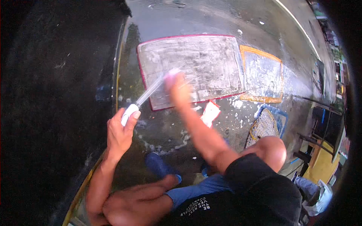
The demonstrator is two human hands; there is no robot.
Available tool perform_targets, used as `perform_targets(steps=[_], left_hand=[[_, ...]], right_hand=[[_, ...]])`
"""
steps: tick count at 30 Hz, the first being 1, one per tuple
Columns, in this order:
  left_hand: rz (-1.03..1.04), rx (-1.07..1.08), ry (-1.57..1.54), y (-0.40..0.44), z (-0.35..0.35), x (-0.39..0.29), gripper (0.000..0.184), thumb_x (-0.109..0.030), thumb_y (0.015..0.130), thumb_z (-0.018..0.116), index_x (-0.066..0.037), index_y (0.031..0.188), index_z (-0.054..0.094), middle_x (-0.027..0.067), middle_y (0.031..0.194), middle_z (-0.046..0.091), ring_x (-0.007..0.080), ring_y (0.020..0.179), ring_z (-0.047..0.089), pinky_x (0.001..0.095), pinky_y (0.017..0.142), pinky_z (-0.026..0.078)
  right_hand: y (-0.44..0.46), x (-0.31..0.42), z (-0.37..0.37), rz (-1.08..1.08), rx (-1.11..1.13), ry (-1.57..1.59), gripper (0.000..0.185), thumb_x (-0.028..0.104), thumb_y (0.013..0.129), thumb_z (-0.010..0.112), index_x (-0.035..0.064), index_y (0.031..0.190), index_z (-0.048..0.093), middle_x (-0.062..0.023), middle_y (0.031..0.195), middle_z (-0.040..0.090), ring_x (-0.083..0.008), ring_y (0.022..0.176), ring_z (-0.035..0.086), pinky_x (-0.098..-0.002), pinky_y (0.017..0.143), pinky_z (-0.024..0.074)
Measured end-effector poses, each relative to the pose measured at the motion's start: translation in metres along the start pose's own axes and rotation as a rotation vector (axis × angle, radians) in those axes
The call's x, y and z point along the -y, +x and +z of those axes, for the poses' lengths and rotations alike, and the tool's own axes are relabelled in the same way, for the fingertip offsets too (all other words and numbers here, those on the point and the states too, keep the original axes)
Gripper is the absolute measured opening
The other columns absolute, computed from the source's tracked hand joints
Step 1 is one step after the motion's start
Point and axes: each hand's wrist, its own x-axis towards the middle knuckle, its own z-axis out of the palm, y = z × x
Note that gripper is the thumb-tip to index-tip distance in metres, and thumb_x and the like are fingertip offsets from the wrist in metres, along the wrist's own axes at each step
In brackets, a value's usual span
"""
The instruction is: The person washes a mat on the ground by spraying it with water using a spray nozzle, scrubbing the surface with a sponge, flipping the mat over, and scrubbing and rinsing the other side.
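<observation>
My left hand (119, 132) is wrapped round the white grip of a long stick-like tool (150, 92) with a pale, see-through shaft; it looks like a long-handled brush. The shaft slants up and right over a large grey mat (215, 62) with a dark pink border, lying on the wet floor. At the tool's far end is my right hand (179, 90), smeared by motion above the mat. Its fingers cannot be made out, nor whether they grip the tool's whitish end. White suds streak the mat's surface.
A smaller mat with an orange border (262, 77) adjoins on the right. Nearer lie a white and red packet (211, 113) and a woven mat (264, 126) on a blue-edged one (281, 117). Foam patches (166, 150) dot the wet floor. My blue shoe (158, 165) is close by.
</observation>
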Motion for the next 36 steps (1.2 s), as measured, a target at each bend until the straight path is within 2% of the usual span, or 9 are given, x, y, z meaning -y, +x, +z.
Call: perform_targets(steps=[5, 6, 10, 13, 18, 25, 29, 33, 36], left_hand=[[-0.07, 0.123, -0.025, 0.002, 0.004, -0.014, 0.045, -0.042, 0.097, 0.068, 0.002, 0.09, 0.061, 0.0142, 0.063, 0.054, 0.0188, 0.058, 0.054, 0.0383, 0.056, 0.044], [-0.066, 0.136, -0.025, 0.0, 0.004, -0.014, 0.045, -0.042, 0.097, 0.068, 0.002, 0.09, 0.061, 0.014, 0.063, 0.054, 0.0186, 0.058, 0.053, 0.0381, 0.056, 0.043], [-0.035, 0.14, -0.045, -0.009, 0.006, -0.012, 0.042, -0.038, 0.097, 0.069, 0.002, 0.09, 0.061, 0.0135, 0.063, 0.054, 0.0174, 0.058, 0.052, 0.037, 0.056, 0.043], [-0.097, 0.179, -0.072, -0.008, 0.001, -0.015, 0.041, -0.037, 0.097, 0.068, 0.003, 0.09, 0.062, 0.0134, 0.064, 0.056, 0.0159, 0.06, 0.052, 0.0366, 0.057, 0.043], [-0.136, 0.169, -0.08, 0.006, 0.011, -0.014, 0.047, -0.041, 0.098, 0.066, 0.006, 0.098, 0.065, 0.0096, 0.067, 0.057, 0.0141, 0.064, 0.051, 0.0341, 0.06, 0.044], [-0.158, 0.159, -0.091, 0.028, 0.025, -0.021, 0.047, -0.044, 0.1, 0.064, 0.002, 0.087, 0.06, -0.0002, 0.062, 0.049, 0.0087, 0.058, 0.045, 0.03, 0.052, 0.036], [-0.212, 0.159, -0.187, 0.02, 0.015, -0.026, 0.043, -0.041, 0.1, 0.063, 0.001, 0.091, 0.06, -0.0022, 0.06, 0.047, 0.0062, 0.052, 0.043, 0.0265, 0.046, 0.032], [-0.248, 0.196, -0.268, 0.014, 0.008, -0.028, 0.042, -0.04, 0.099, 0.065, 0.001, 0.094, 0.059, -0.0032, 0.059, 0.048, 0.0042, 0.047, 0.043, 0.0241, 0.042, 0.033], [-0.179, 0.255, -0.242, 0.018, 0.021, -0.034, 0.045, -0.048, 0.101, 0.057, -0.007, 0.083, 0.054, -0.0022, 0.055, 0.046, 0.0056, 0.042, 0.042, 0.0228, 0.039, 0.034]], right_hand=[[-0.065, 0.013, 0.024, -0.432, 0.248, 0.055, 0.046, 0.041, 0.092, 0.066, 0.0079, 0.122, 0.055, -0.0244, 0.085, 0.071, -0.043, 0.076, 0.071, -0.0562, 0.066, 0.0546], [-0.044, -0.019, 0.012, -0.502, -0.001, 0.055, 0.045, 0.046, 0.091, 0.065, 0.0098, 0.117, 0.059, -0.0236, 0.09, 0.072, -0.0432, 0.074, 0.07, -0.0553, 0.065, 0.0547], [0.059, -0.13, -0.128, 0.241, -0.339, -0.255, 0.059, 0.063, 0.096, 0.053, 0.0058, 0.109, 0.063, -0.0266, 0.095, 0.071, -0.0466, 0.087, 0.069, -0.0568, 0.075, 0.0519], [0.075, -0.142, -0.152, 0.304, -0.319, -0.131, 0.049, 0.051, 0.102, 0.05, 0.0058, 0.116, 0.06, -0.0272, 0.112, 0.068, -0.0426, 0.089, 0.069, -0.0559, 0.072, 0.053], [-0.037, -0.004, -0.009, -0.04, -0.096, 0.053, 0.036, 0.035, 0.09, 0.069, 0.0093, 0.109, 0.054, -0.0255, 0.083, 0.069, -0.048, 0.079, 0.068, -0.0585, 0.071, 0.0521], [-0.004, -0.035, -0.058, -0.28, 0.134, -0.05, 0.045, 0.05, 0.091, 0.067, 0.0106, 0.109, 0.054, -0.0235, 0.076, 0.069, -0.0463, 0.069, 0.068, -0.0574, 0.062, 0.0528], [0.081, -0.151, -0.161, 0.216, -0.177, -0.171, 0.057, 0.063, 0.094, 0.054, 0.0103, 0.113, 0.061, -0.0255, 0.098, 0.072, -0.0429, 0.086, 0.071, -0.0548, 0.075, 0.0545], [0.076, -0.163, -0.149, 0.319, -0.451, -0.275, 0.051, 0.054, 0.1, 0.05, 0.0062, 0.113, 0.061, -0.0227, 0.091, 0.072, -0.0426, 0.084, 0.072, -0.0556, 0.075, 0.0544], [0.043, -0.183, -0.045, -0.187, -0.434, -0.55, 0.051, 0.05, 0.093, 0.064, 0.0069, 0.12, 0.058, -0.0253, 0.097, 0.071, -0.0447, 0.084, 0.07, -0.0552, 0.074, 0.0528]])
